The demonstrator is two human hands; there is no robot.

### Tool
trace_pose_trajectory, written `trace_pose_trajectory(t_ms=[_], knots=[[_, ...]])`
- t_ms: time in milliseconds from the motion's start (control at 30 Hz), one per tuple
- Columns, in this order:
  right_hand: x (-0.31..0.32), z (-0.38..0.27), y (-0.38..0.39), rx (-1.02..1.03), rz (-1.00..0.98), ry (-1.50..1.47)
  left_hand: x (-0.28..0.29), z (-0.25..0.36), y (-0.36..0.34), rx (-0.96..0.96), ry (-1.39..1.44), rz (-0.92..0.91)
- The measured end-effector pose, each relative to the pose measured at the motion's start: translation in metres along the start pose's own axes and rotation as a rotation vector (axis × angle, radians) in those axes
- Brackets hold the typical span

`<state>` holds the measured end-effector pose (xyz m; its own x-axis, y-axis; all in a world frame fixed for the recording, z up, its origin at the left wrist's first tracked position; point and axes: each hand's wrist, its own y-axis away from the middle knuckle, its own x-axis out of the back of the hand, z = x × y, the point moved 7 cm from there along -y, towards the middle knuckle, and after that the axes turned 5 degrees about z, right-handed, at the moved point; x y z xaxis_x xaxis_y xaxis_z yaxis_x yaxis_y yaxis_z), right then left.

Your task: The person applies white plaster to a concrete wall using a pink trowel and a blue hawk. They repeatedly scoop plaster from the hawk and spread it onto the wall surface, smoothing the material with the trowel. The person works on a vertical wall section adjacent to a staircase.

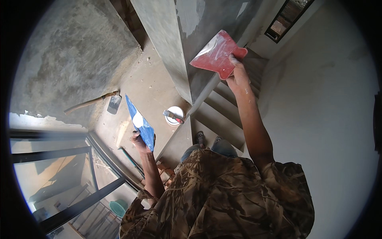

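Note:
My left hand [140,142] grips a blue putty board [148,133] from below, its flat face tilted. A white dab of putty [137,120] lies on that face. Raised on the right, my right hand [238,76] is closed around the handle of a red plastic spreader [217,57]. Whitish smears cover part of its blade, which is held near the corner of a grey, partly coated wall [199,36]; whether it touches the wall I cannot tell. Between my hands, lower down, a white bucket [171,121] stands with a red-and-black-handled scraper [173,116] across its top.
Steps [221,107] run beside my feet. A hoe [114,104] rests at the left wall. Near my left forearm are a dark-framed window [59,155], a green pole [131,161] and bricks [165,172]. A teal tub [118,208] shows at lower left; a pale wall [314,119] rises right.

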<state>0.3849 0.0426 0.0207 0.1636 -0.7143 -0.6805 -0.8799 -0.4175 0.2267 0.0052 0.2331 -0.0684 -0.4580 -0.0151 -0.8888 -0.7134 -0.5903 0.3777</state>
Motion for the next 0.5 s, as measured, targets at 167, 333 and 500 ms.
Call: trace_pose_trajectory(t_ms=[167,333,500], knots=[[0.012,-0.036,0.045,0.152,-0.116,0.004,-0.02,0.0,0.023,-0.019,0.001,-0.004],[0.124,0.07,0.08,0.059,0.013,-0.037,-0.01,-0.022,0.059,0.123,-0.014,-0.13],[0.174,0.197,0.102,0.123,0.314,0.484,0.014,-0.034,0.11,0.143,-0.186,0.029]])
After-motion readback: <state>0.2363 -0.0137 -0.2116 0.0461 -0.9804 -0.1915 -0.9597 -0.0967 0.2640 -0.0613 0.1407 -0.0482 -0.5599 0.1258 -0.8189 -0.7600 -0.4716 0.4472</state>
